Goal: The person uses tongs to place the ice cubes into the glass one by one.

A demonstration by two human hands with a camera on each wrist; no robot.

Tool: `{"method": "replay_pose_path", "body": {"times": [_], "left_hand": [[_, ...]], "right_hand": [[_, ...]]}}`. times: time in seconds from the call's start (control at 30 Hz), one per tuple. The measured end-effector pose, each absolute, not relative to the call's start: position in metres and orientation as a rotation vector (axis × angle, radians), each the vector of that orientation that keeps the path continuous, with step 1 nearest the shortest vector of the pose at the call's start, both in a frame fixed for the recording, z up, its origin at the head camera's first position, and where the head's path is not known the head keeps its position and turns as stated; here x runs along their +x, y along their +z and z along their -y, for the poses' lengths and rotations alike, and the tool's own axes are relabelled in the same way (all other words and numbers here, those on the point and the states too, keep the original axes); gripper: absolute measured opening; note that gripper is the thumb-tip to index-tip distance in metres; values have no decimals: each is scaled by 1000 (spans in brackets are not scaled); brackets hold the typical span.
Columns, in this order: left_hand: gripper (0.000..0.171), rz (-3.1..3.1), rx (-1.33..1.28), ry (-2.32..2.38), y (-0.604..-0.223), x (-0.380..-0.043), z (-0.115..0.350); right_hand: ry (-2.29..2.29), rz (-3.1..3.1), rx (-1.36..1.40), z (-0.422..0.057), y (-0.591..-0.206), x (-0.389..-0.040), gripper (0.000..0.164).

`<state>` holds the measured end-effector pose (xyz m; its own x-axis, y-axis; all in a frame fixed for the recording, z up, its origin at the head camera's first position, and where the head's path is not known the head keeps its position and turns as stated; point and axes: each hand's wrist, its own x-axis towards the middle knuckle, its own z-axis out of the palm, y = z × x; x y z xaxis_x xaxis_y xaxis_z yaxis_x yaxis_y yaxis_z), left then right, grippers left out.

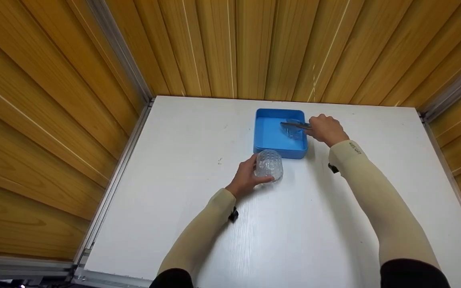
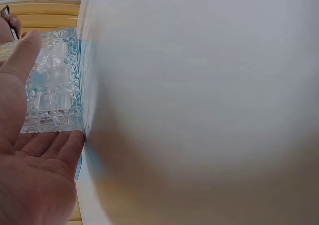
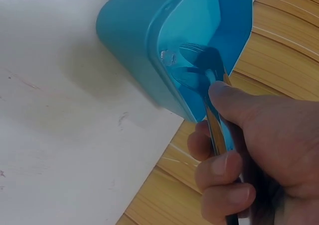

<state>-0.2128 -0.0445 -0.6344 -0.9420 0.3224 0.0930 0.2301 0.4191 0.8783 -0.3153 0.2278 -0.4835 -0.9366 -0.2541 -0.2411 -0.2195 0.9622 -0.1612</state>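
Note:
My left hand (image 1: 246, 176) holds a clear glass (image 1: 269, 166) with a faceted pattern, thumb on one side and fingers on the other. In the left wrist view the glass (image 2: 55, 80) stands with its base on the white table. My right hand (image 1: 326, 130) grips metal tongs (image 3: 214, 128) over the right side of a blue tray (image 1: 268, 146). The tongs' ends, one with tines, reach inside the tray. A small clear piece (image 3: 168, 57) shows beside the tips; whether the tongs pinch it I cannot tell. Clear material (image 1: 293, 134) also shows in the tray below them.
The white table (image 1: 174, 160) carries the tray near its back edge, with the glass just in front of the tray's near wall. Wood-patterned panels (image 1: 254, 48) stand behind and at both sides, with metal rails (image 1: 120, 48) at the corners.

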Motion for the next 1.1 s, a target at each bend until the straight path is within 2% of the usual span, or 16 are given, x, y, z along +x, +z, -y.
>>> {"method": "replay_pose_path", "body": {"times": [0.47,1.1], "left_hand": [[95,-2569,506,1582,-635,-213,44],[94,-2564,518,1586,-634,-212,46]], "right_hand": [[-159,-2864,-357,-228,-490,-316,27],[-227,-2830,-282,-222,-496,-319,32]]}}
